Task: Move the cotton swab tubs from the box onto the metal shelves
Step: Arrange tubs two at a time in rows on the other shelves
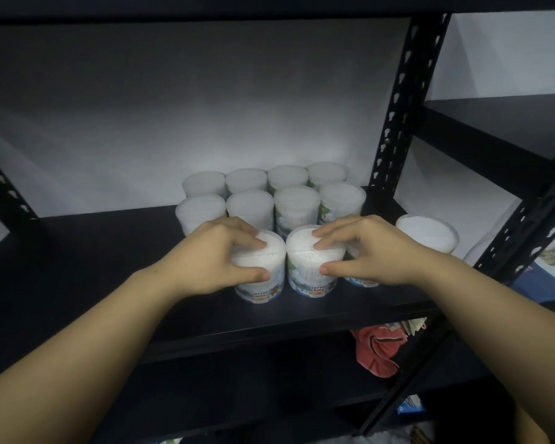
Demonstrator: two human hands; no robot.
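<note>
Several clear cotton swab tubs stand in rows on the black metal shelf [109, 283]. My left hand [218, 254] grips the front left tub [263, 283] from above, fingers on its lid and thumb on its side. My right hand [362, 251] grips the front middle tub [308, 270] the same way. Both tubs stand upright on the shelf. A third front tub [362, 280] is mostly hidden under my right hand. Another tub [426, 235] stands at the far right. Two back rows of tubs [273, 200] stand behind. The box is not in view.
A black slotted upright post [401, 100] rises right of the tubs. A second shelf unit [500, 129] stands further right. On the lower shelf lies a red cloth item [378, 350]. The shelf's left half is bare.
</note>
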